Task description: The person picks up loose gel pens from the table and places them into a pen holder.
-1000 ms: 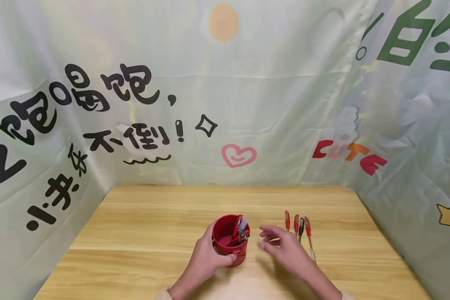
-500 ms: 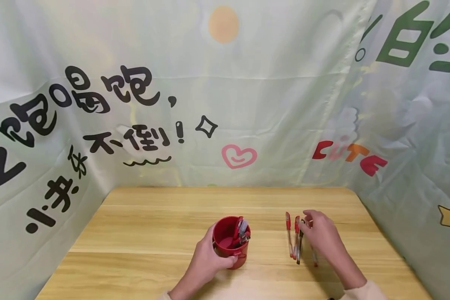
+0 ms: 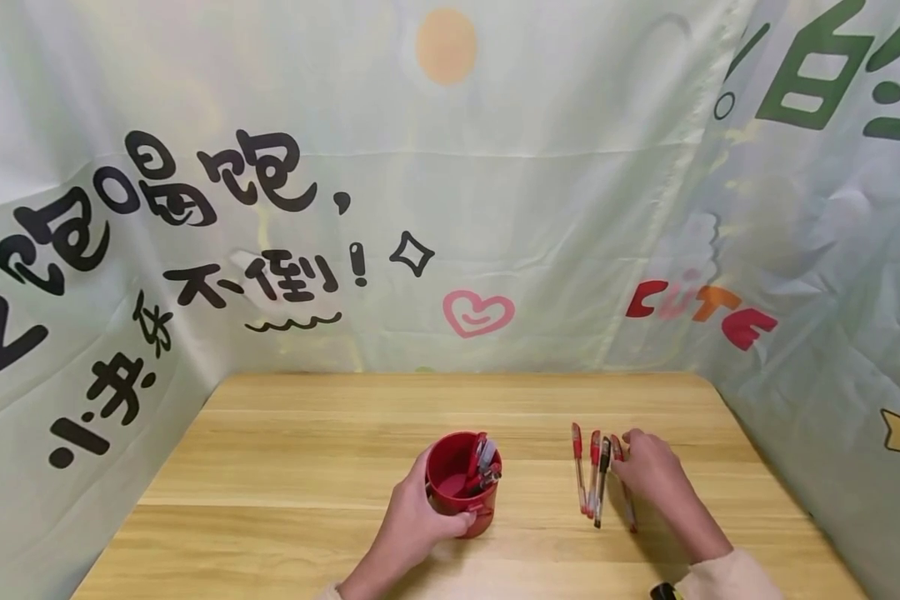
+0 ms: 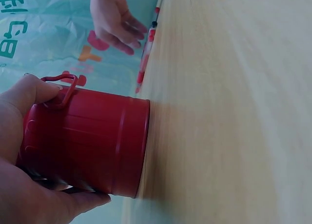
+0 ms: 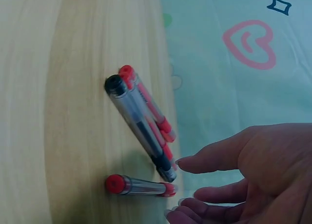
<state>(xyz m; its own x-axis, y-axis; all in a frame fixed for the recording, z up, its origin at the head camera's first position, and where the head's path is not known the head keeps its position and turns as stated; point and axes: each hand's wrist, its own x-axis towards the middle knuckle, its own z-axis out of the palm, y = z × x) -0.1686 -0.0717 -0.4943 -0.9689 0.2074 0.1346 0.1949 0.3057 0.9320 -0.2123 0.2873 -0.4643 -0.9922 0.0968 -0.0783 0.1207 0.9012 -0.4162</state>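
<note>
A red metal cup (image 3: 482,523) stands on the table with several pens (image 3: 484,467) leaning inside it. My left hand (image 3: 420,512) grips the cup's side, thumb near its small wire handle (image 4: 73,85). To the right, two red-capped pens (image 3: 578,467) and a black-capped pen (image 3: 602,487) lie close together. A further red-capped pen (image 5: 146,186) lies a little apart on their right. Over that pen's cap end hovers my right hand (image 3: 651,467). In the right wrist view its thumb and fingers are spread apart, with nothing held between them.
The wooden table (image 3: 292,467) is bordered by printed cloth (image 3: 570,208) at the back and sides. A dark, yellow-marked object (image 3: 666,592) shows by the right sleeve at the lower edge.
From beside the cup, my right hand has moved right, past the black-capped pen, to the rightmost red-capped pen. My left hand and the cup have stayed in place.
</note>
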